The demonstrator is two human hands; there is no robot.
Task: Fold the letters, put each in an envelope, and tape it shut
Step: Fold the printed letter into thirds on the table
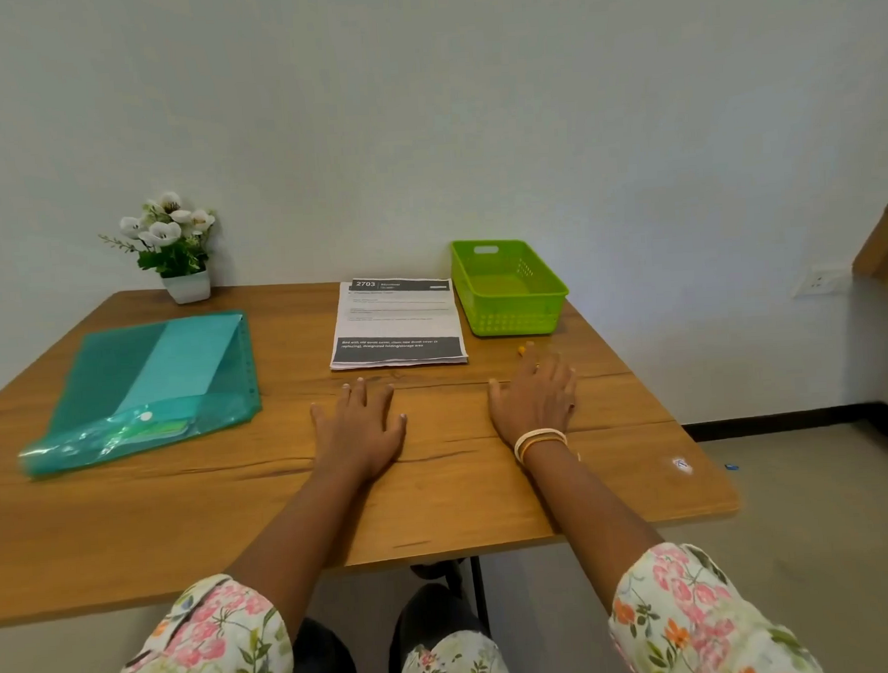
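Note:
A stack of printed white sheets (397, 323) lies flat at the back middle of the wooden table (184, 514). My left hand (359, 425) rests palm down on the wood just in front of the sheets, fingers straight. My right hand (535, 396), with bangles at the wrist, also lies flat on the table to the right, below the basket. Neither hand holds anything. A teal plastic folder (146, 393) lies at the left with light-coloured paper inside; whether these are envelopes I cannot tell. No tape is visible.
An empty green plastic basket (509, 286) stands at the back right beside the sheets. A small white pot of artificial flowers (177, 247) sits at the back left against the wall. A small yellow object (521, 350) lies by my right fingertips.

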